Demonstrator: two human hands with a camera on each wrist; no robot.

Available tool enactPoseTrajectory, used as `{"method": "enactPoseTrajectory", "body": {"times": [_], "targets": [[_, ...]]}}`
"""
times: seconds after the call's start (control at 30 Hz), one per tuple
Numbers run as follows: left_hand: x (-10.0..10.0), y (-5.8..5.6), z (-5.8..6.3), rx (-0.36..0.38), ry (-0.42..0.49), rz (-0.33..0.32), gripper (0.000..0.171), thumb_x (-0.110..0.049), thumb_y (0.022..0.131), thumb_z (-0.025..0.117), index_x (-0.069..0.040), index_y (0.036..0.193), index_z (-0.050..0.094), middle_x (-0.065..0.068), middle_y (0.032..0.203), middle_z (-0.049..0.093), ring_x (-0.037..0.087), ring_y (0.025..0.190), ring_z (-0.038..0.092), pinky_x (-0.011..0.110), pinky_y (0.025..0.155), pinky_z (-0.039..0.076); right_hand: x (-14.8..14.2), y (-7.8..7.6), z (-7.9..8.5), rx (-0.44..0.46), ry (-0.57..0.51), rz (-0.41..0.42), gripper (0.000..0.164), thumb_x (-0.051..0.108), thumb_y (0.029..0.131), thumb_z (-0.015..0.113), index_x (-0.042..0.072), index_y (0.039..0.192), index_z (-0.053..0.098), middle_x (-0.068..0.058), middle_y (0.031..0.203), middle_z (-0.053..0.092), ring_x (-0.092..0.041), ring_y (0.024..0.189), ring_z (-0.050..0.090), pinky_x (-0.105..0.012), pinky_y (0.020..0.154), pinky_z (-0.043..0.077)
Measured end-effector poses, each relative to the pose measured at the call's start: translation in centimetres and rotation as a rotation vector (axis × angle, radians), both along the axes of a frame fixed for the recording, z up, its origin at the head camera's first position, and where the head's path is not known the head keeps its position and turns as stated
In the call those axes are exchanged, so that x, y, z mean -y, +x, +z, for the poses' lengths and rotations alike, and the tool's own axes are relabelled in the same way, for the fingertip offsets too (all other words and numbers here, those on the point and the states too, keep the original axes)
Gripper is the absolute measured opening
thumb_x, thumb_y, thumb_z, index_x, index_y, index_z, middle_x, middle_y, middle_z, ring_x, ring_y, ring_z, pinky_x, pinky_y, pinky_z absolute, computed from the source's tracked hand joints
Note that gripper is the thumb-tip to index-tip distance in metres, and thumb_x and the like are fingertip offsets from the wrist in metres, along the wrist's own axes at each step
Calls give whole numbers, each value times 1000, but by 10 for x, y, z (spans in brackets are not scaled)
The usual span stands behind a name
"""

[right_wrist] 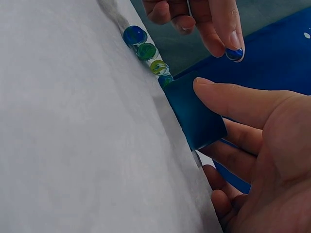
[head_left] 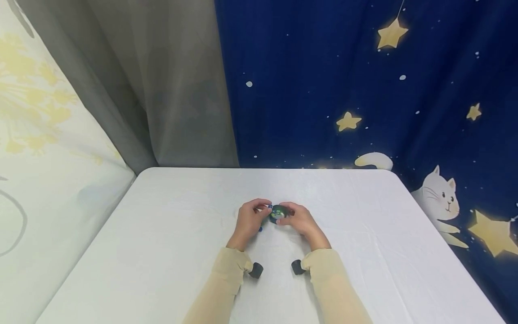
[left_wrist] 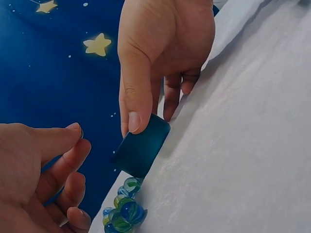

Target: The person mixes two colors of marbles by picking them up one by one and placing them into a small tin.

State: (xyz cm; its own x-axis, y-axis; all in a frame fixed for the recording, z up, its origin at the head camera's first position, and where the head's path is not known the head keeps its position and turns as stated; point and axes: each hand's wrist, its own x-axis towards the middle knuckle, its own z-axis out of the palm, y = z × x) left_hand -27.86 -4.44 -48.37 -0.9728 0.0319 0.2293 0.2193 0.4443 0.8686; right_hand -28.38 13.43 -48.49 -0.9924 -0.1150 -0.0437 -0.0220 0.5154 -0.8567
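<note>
Between thumb and fingertips my left hand [head_left: 247, 221] pinches a blue glass marble [right_wrist: 234, 54], held just above and to the left of a small teal tin [left_wrist: 143, 145]. My right hand [head_left: 302, 221] grips that tin from the right, thumb on the near side and fingers behind. From above, the tin's round open top shows a shiny green inside with marbles in it. Several blue and green marbles [left_wrist: 124, 208] lie on the white cloth beside the tin, mostly hidden by my left hand in the head view.
A white cloth covers the table [head_left: 170, 234]. Behind it hang a grey curtain [head_left: 182, 90] and a blue curtain [head_left: 299, 90] with stars. Dark wrist cameras sit at the cuffs of both cream sleeves [head_left: 230, 270].
</note>
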Motion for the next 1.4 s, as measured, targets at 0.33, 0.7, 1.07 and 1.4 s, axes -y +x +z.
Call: {"method": "enactPoseTrajectory", "body": {"times": [0.33,0.7,1.07,1.4], "targets": [[0,-2,0,19,7,3,17,-15,87,72,-16,104,73,-5,83,66,14,70,54,31,66,45,0,-2,0,1,11,5,53,16,75,82,14,125,65,-11,131,60,-38,123,52,-53,101,38],[0,1,0,0,22,6,17,-17,88,72,-17,105,73,-7,84,65,14,75,55,32,69,45,0,0,-1,1,17,12,52,16,75,82,14,124,66,-11,130,60,-37,122,52,-54,100,38],[1,0,1,-4,41,3,15,-14,88,71,-15,103,73,-6,84,66,13,76,57,31,70,47,-2,0,-1,-2,15,6,53,15,74,82,14,125,66,-11,129,61,-35,122,53,-52,101,38],[9,0,3,2,-2,25,11,-19,90,70,-14,100,73,-3,85,65,15,77,56,31,69,46,-1,0,0,-11,21,4,54,15,74,83,13,125,65,-12,130,60,-37,122,53,-52,101,38]]}}
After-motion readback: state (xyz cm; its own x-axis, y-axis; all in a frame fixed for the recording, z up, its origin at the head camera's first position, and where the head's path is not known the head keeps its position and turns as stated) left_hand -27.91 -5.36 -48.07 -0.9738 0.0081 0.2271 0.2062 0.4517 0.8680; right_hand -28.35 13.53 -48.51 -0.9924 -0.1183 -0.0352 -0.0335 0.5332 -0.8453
